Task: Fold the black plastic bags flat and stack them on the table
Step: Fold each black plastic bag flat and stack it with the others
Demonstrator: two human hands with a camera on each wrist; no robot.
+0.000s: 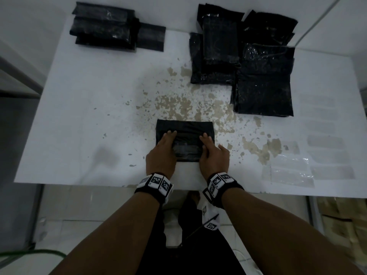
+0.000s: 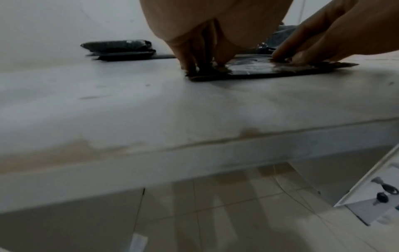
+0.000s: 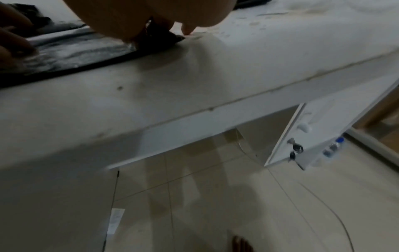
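A partly folded black plastic bag (image 1: 185, 135) lies flat near the table's front edge. My left hand (image 1: 168, 139) presses on its left side with straight fingers, and my right hand (image 1: 206, 143) presses on its right side the same way. The left wrist view shows my left fingers (image 2: 194, 61) bearing down on the bag (image 2: 259, 68), with the right hand (image 2: 323, 42) beside them. In the right wrist view my right hand (image 3: 151, 17) sits over the bag's (image 3: 75, 51) right end. A stack of folded bags (image 1: 105, 26) lies at the far left, and a loose pile of unfolded bags (image 1: 258, 66) at the far right.
The white table (image 1: 79, 116) has brown worn patches in the middle. Clear plastic sleeves (image 1: 292, 171) lie near its front right edge. Under the table at the right stands a white cabinet with keys in its lock (image 3: 298, 148). The floor is tiled.
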